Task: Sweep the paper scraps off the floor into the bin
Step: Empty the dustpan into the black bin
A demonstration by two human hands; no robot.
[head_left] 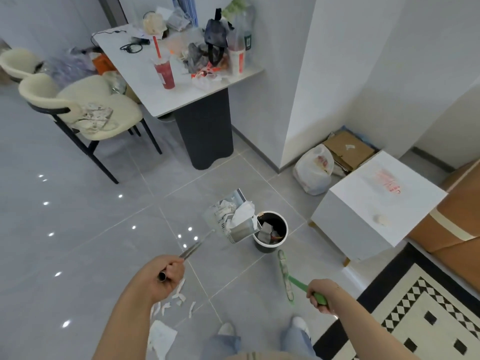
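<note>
Several crumpled white paper scraps (pixel 235 216) may miss the round black bin (pixel 271 231) at three o'clock; left hand (pixel 166 278) clenches the tilted metal dustpan handle (pixel 196 246), right hand (pixel 320 297) probably grips the green broom (pixel 285 276).

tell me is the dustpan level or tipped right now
Tipped. The dustpan, loaded with paper scraps, slants with its lower edge over the bin rim, held by the left hand.
</note>
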